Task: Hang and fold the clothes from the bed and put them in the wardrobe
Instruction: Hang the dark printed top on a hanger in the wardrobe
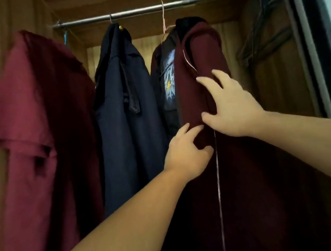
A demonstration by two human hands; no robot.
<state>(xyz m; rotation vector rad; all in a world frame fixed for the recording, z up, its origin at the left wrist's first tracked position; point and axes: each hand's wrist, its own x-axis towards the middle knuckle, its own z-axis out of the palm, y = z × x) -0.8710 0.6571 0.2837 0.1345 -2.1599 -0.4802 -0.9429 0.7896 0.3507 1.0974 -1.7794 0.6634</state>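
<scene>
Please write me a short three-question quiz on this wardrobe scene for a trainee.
1. True or false: the maroon zip hoodie already hangs from the rail.
2. Which garment hangs between the red shirt and the hoodie?
A. a white towel
B. the dark navy jacket
C. a yellow dress
3. Fill in: the left hand and right hand both touch the hoodie beside its ____.

Key
1. True; its hanger hook is over the rail.
2. B
3. Zipper
</scene>
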